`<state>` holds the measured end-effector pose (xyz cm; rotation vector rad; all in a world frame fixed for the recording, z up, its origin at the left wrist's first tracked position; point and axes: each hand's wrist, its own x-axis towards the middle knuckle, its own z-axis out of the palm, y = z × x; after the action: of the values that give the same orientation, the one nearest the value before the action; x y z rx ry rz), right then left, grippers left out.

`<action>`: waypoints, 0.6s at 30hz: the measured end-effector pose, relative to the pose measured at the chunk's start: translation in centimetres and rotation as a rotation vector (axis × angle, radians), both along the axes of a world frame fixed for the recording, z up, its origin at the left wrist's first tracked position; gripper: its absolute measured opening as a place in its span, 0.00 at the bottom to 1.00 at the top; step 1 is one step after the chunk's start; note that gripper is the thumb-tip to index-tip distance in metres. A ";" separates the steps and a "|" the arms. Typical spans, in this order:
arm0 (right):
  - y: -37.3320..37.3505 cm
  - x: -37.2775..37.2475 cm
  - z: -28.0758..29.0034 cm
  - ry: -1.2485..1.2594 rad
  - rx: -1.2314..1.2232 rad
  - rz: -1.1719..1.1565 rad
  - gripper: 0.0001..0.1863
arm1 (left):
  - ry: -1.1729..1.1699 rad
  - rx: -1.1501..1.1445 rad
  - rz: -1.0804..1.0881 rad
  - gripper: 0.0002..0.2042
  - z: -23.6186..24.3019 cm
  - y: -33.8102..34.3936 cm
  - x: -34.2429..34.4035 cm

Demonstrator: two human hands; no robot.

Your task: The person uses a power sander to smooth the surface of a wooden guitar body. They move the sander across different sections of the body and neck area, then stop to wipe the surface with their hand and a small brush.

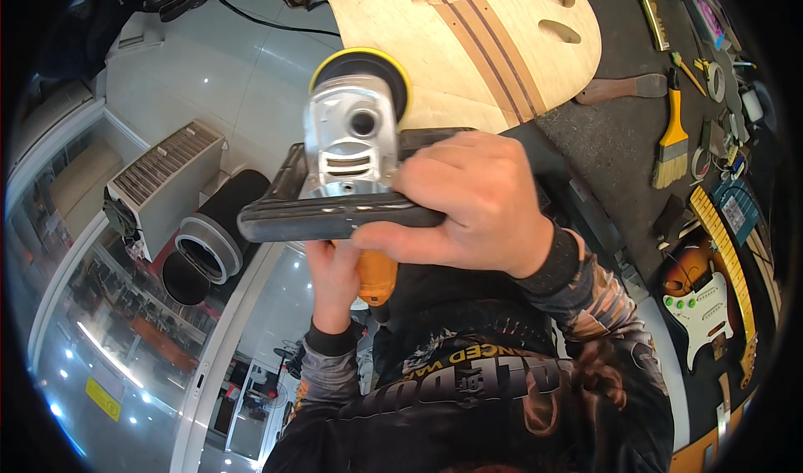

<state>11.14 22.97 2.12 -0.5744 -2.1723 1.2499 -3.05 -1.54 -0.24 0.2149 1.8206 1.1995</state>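
Note:
I hold a rotary polisher [350,134] with a silver head, an orange body and a round yellow-edged pad [404,84]. My right hand [481,197] is closed round its black frame-shaped handle [326,219], thumb along the near side. Below the handle, my left hand [333,281] grips the orange body; its fingers are partly hidden. Just beyond the tool lies a pale wooden guitar body [385,21] with darker stripes down its middle and several routed cavities. The pad overlaps the guitar body's left edge in view; whether they touch I cannot tell.
On the dark workbench [598,143] at right lie a wooden-handled scraper-like tool [623,89], a yellow-handled brush [674,134], a guitar neck [723,235] and a sunburst guitar body [686,268]. A white heater-like unit [167,184] and a black cylindrical bin [222,239] stand at left. A black cable [268,23] crosses the floor.

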 end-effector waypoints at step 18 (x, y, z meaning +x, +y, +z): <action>0.0 3.5 0.2 -0.017 -0.012 0.021 0.25 | 0.028 0.020 -0.060 0.24 0.5 0.7 2.8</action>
<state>14.60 22.98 2.27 -0.5699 -2.1914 1.2744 -0.23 -0.85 0.27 0.2966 1.8144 1.1788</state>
